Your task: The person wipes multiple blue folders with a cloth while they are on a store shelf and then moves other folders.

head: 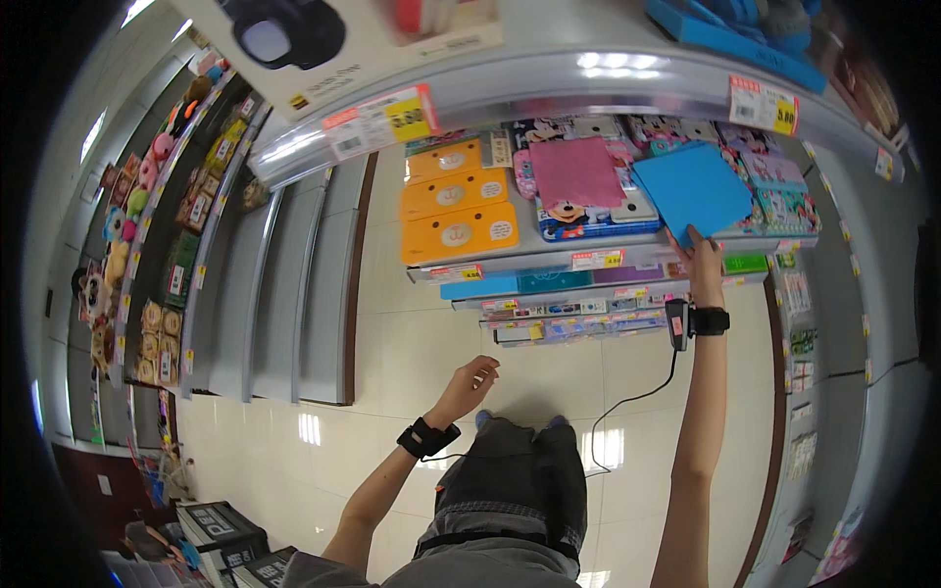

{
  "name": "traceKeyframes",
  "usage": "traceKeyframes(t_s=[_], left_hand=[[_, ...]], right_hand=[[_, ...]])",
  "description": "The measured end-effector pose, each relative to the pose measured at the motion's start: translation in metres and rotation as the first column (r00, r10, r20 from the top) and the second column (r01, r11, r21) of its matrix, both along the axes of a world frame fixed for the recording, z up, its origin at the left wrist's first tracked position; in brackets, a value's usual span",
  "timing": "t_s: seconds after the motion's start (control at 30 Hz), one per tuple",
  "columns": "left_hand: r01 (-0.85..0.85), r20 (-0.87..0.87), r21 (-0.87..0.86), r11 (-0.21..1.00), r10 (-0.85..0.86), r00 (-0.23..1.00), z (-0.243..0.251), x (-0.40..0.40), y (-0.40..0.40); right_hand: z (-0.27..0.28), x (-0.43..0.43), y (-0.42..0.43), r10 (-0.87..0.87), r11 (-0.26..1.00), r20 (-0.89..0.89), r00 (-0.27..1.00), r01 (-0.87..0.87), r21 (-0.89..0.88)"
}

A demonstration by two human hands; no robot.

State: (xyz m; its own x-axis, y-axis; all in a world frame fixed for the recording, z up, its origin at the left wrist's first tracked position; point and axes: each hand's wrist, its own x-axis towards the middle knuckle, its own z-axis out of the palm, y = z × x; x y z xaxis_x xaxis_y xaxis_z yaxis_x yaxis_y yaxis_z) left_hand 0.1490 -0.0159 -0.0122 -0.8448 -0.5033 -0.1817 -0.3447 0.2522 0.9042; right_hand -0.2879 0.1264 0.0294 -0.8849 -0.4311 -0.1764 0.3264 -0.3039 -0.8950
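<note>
My right hand (pixel 698 257) pinches the near corner of a blue folded cloth (pixel 695 184) over the shelf goods. Beside it, a pink cloth (pixel 575 173) with ragged edges lies across several cartoon-printed tin cases. The front tin case (pixel 595 229) shows a mouse character below the pink cloth. To the left, yellow bear-face cases (pixel 459 234) stand in stepped rows. Small patterned cases (pixel 786 209) sit to the right of the blue cloth. My left hand (pixel 464 388) hangs over the floor with loosely curled fingers and nothing in it.
An upper shelf edge (pixel 544 81) with price tags juts above the goods. Lower shelves (pixel 559 278) hold more stationery. Grey shelving (pixel 283 294) and plush toys (pixel 117 264) stand left. A cable (pixel 625 400) dangles from my right wrist. Dark boxes (pixel 220 525) sit lower left, near another person (pixel 147 542).
</note>
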Motion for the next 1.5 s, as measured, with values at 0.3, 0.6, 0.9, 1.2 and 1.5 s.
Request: traceKeyframes(t_s=[0.3,0.6,0.9,1.2,1.5], left_hand=[[0.091,-0.14,0.182,0.979,-0.066,0.988,0.068,-0.038,0.0],[0.062,-0.254,0.341,0.938,0.028,0.967,0.073,-0.064,-0.002],[-0.055,-0.249,0.347,0.936,0.148,0.957,0.109,-0.026,-0.005],[-0.171,-0.518,0.117,0.978,0.207,0.83,0.137,-0.025,-0.111],[-0.253,-0.586,-0.055,0.966,0.174,0.791,0.097,-0.035,-0.226]], right_hand=[[0.001,0.03,0.048,0.029,0.996,-0.305,0.952,-0.001,0.089],[0.026,0.198,0.066,0.63,0.772,-0.312,0.711,-0.534,0.343],[0.023,0.237,0.038,0.673,0.739,-0.325,0.664,-0.593,0.318],[0.065,0.226,-0.109,0.592,0.804,-0.596,0.543,-0.455,0.383],[0.076,0.249,-0.23,0.297,0.954,-0.741,0.602,-0.157,0.255]])
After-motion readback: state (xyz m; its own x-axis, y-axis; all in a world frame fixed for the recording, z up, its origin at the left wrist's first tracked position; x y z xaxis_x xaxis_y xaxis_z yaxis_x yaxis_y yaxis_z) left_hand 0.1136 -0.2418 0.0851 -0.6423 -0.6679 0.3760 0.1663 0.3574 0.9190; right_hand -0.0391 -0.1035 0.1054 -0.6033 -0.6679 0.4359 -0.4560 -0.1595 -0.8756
